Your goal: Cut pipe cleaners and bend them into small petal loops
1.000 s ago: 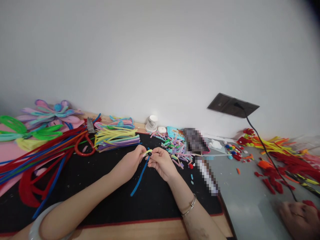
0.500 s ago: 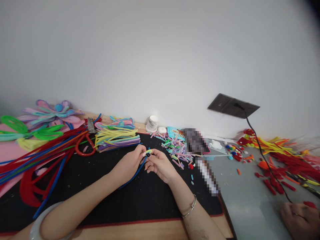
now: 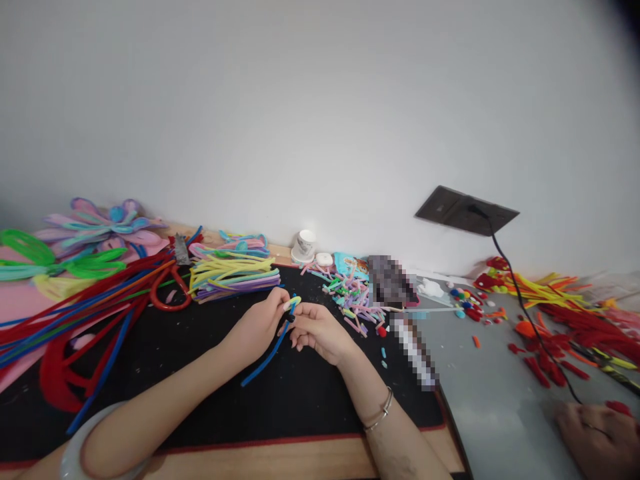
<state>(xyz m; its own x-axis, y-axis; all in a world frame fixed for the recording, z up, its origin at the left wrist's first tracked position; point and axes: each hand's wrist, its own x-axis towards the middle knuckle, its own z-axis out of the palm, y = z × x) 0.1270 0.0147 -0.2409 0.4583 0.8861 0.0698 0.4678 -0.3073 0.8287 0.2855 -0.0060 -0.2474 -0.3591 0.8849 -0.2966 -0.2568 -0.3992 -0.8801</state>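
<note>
Holding a blue stem (image 3: 271, 357) above the black mat (image 3: 320, 407), between both hands, and letting its free end trail toward the lower left. Pinching a yellow strip (image 3: 295, 301) near the stem's upper end with the left hand (image 3: 263, 327), pressing thumb and fingertips together on it. Placing the right hand's (image 3: 320, 333) thumb and forefinger close to the strip and to a small black bit (image 3: 290, 319) on the stem, curling the other fingers loosely below — leaving any firm grip there impossible to tell. Wearing a bangle (image 3: 75, 447) on the left arm and a bracelet (image 3: 386, 408) on the right wrist. Having a bundle (image 3: 235, 277) of pastel stems beyond the left hand and a pile (image 3: 350, 297) of short pieces beyond the right. Having scissors (image 3: 170, 309) left of the bundle, beside long stems (image 3: 115, 287) in red, blue and orange, with flowers (image 3: 115, 230) farther left. Facing a cup (image 3: 305, 245), a white case (image 3: 325, 260) and a blue packet (image 3: 350, 265) along the wall (image 3: 300, 120). Seeing pompoms (image 3: 467, 300) and red strands (image 3: 590, 330) on a grey table (image 3: 480, 393) to the right — and another person's hand (image 3: 590, 433), blurred, in the lower corner. Seeing also a cord (image 3: 523, 293), hanging from a dark socket plate (image 3: 445, 207).
</note>
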